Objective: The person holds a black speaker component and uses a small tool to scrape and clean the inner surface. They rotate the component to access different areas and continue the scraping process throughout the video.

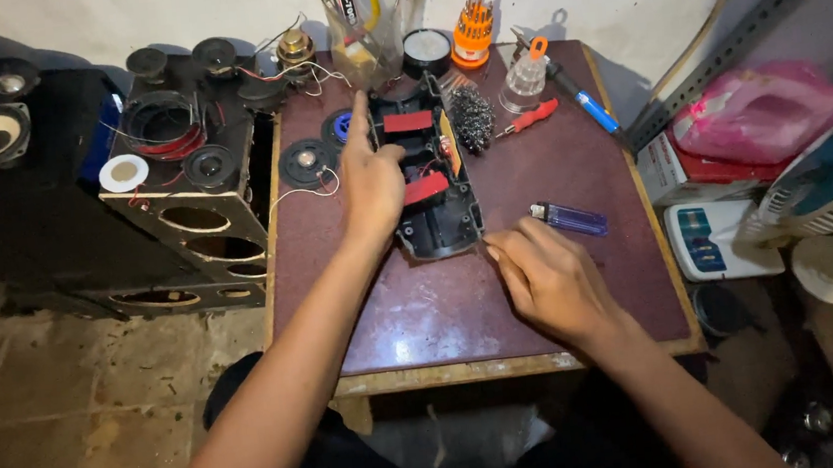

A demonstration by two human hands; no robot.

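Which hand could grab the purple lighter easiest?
Probably the right hand: it rests on the table just below the purple lighter. The left hand lies on the black casing, farther away.

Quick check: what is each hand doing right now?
Left hand: open, fingers extended, resting on the left side of the black plastic housing; grips nothing.
Right hand: loosely curled on the table beside the housing; holding nothing visible.

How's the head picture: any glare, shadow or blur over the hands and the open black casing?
Head view: a small glare patch on the maroon table near its front edge; left hand, right hand and black casing evenly lit and sharp; floor and corners dim; edges bowed by the wide lens.
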